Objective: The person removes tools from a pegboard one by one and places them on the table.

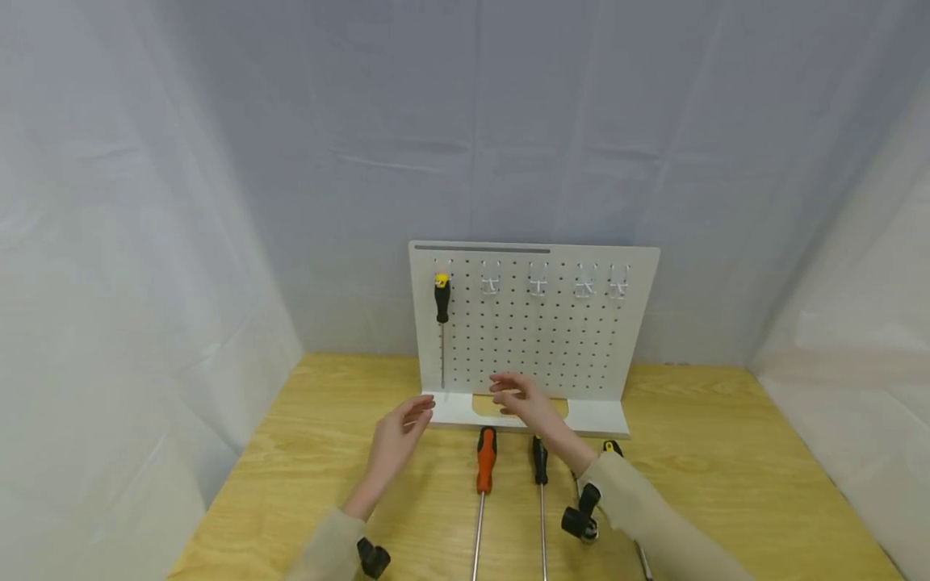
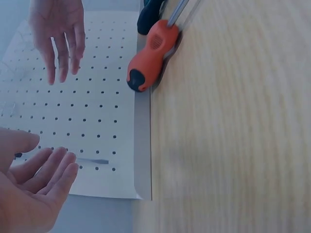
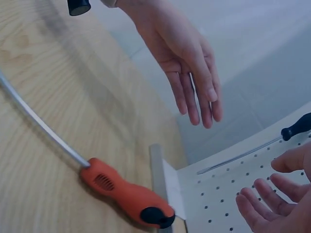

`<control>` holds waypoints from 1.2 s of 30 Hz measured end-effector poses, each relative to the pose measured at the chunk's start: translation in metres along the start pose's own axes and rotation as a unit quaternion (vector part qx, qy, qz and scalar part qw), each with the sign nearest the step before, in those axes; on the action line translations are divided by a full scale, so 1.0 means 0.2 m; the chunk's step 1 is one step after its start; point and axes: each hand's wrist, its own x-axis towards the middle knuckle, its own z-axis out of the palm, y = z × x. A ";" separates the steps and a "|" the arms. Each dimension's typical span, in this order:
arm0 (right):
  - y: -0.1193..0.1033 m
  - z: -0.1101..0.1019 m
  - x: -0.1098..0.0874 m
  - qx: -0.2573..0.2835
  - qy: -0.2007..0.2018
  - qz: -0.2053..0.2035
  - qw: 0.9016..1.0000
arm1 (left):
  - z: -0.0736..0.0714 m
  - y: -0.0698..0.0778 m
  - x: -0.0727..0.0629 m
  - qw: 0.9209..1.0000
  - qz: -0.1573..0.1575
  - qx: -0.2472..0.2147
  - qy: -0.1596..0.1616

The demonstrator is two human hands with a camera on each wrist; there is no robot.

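Note:
My left hand (image 1: 395, 440) is held above the table just left of the pegboard's base, its fingers loosely bent around nothing. Over the front of the base hovers my right hand (image 1: 529, 403), also bare, with thumb and fingers apart. A yellow-and-black screwdriver (image 1: 441, 300) hangs tip down from the leftmost hook of the white pegboard (image 1: 508, 347). Between the hands, an orange screwdriver (image 1: 486, 464) lies on the table, handle towards the board; its handle (image 3: 126, 196) shows clearly in the right wrist view. Right of it lies a black-handled screwdriver (image 1: 540, 461).
Several clear hooks (image 1: 538, 282) line the board's top. A yellow-and-black handle (image 1: 613, 446) and a shiny round metal end (image 1: 590, 531) are partly covered by my right forearm. The wooden table (image 1: 697, 452) is bounded by pale sheeting (image 1: 450, 121) behind and at both sides.

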 end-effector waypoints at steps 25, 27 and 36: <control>-0.15 0.10 0.39 0.069 0.054 -0.043 0.995 | 0.09 -0.10 0.37 0.996 0.005 -0.067 0.059; -0.15 0.12 0.41 0.076 0.049 -0.044 0.995 | 0.10 -0.11 0.38 0.996 0.008 -0.066 0.057; -0.17 0.15 0.47 0.088 0.013 -0.071 0.993 | 0.13 -0.11 0.40 0.996 -0.007 -0.067 0.054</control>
